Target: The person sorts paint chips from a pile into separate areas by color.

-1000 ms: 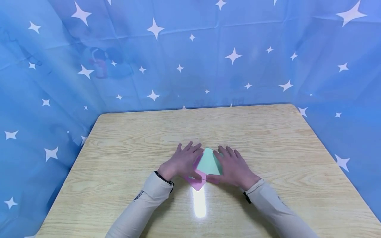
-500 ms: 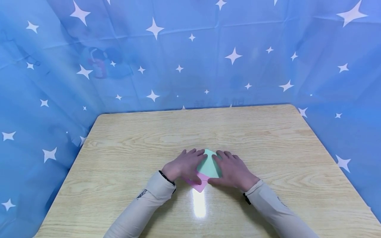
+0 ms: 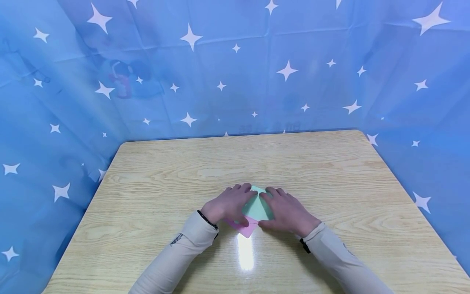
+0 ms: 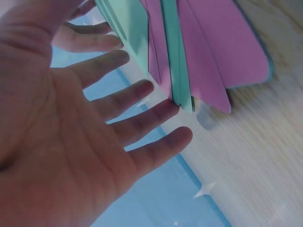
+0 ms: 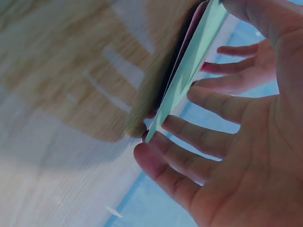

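Thin pink and mint-green sheets with rounded corners lie in a loose, fanned pile between my hands. On top, in the head view, is a green sheet (image 3: 258, 209), and a pink sheet (image 3: 247, 231) sticks out toward me. My left hand (image 3: 229, 205) stands at the pile's left side, its long fingers extended and fingertips at the sheet edges; several layers (image 4: 170, 56) show edge-on in the left wrist view. From the right, my right hand (image 3: 288, 211) touches the green edge (image 5: 184, 78) with its fingertips, thumb near the pink corner. The hands hide the pile's sides.
The pile is on a light wood-grain table (image 3: 165, 171), near its middle. A blue curtain (image 3: 235, 81) with white stars hangs behind and beside the table. A bright light reflection (image 3: 245, 253) shows on the tabletop in front of the pile.
Both hands have drawn in slightly closer round the pile, and their fingers are less spread. The green sheet has shifted and turned a little, and less pink shows at the left.
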A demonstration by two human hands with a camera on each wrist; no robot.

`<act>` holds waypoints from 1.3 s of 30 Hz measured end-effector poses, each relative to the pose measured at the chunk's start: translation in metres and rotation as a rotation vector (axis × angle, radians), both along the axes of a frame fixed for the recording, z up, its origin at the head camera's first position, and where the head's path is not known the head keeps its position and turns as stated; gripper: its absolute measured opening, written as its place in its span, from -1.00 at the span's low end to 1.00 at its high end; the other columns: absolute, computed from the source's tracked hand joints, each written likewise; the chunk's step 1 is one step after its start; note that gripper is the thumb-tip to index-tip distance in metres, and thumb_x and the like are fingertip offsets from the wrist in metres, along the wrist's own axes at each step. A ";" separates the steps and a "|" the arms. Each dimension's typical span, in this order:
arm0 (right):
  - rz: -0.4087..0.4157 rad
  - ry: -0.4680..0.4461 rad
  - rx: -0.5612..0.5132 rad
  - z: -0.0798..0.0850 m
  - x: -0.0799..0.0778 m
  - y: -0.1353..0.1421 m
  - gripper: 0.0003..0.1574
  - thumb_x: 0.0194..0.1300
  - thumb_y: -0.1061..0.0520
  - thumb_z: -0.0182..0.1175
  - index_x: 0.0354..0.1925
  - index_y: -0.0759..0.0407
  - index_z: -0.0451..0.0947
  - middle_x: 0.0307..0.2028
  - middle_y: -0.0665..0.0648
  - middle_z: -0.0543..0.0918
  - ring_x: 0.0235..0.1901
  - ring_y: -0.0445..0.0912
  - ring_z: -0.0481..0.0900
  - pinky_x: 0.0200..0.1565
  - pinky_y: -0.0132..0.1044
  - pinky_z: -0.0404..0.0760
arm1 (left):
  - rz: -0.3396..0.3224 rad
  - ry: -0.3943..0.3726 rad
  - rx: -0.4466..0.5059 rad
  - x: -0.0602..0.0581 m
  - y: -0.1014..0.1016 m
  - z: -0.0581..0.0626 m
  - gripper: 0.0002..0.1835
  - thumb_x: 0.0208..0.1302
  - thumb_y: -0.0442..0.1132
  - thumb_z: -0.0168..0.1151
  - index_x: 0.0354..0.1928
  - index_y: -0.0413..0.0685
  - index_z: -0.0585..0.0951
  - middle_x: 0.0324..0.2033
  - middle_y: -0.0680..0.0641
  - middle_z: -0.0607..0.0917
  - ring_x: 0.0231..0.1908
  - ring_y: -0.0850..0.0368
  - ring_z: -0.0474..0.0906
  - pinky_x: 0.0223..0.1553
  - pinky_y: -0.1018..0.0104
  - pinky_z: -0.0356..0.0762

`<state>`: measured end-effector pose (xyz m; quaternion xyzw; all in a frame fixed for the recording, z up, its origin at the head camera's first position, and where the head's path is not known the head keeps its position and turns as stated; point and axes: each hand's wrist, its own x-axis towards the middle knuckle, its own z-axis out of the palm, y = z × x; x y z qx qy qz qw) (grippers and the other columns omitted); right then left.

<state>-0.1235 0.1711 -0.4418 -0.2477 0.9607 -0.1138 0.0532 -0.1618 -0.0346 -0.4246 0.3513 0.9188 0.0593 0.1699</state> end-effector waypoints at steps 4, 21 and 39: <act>0.004 -0.010 -0.020 0.001 0.000 0.001 0.03 0.05 -0.30 0.49 0.34 0.15 0.44 0.23 0.21 0.50 0.06 0.10 0.51 -0.01 0.02 0.61 | 0.008 -0.018 0.015 0.001 0.000 0.001 0.02 -0.01 0.07 0.62 0.51 0.15 0.32 0.50 -0.10 0.27 0.41 -0.11 0.28 0.31 -0.06 0.42; 0.078 0.097 -0.001 0.005 0.002 0.003 0.13 -0.02 -0.34 0.47 0.35 0.24 0.38 0.21 0.17 0.56 0.08 0.14 0.57 -0.05 -0.01 0.65 | -0.034 -0.005 0.078 0.004 0.001 -0.002 0.18 -0.01 0.22 0.57 0.59 0.03 0.15 0.55 -0.01 0.23 0.51 -0.06 0.17 0.43 -0.06 0.30; 0.125 0.236 -0.116 0.039 -0.004 0.002 -0.08 0.08 -0.45 0.40 0.17 0.13 0.56 0.26 0.20 0.56 0.19 0.13 0.56 0.03 -0.02 0.66 | -0.039 0.082 0.241 0.003 -0.025 0.031 0.08 -0.02 0.20 0.61 0.50 -0.09 0.35 0.48 -0.14 0.34 0.47 -0.11 0.25 0.40 -0.04 0.35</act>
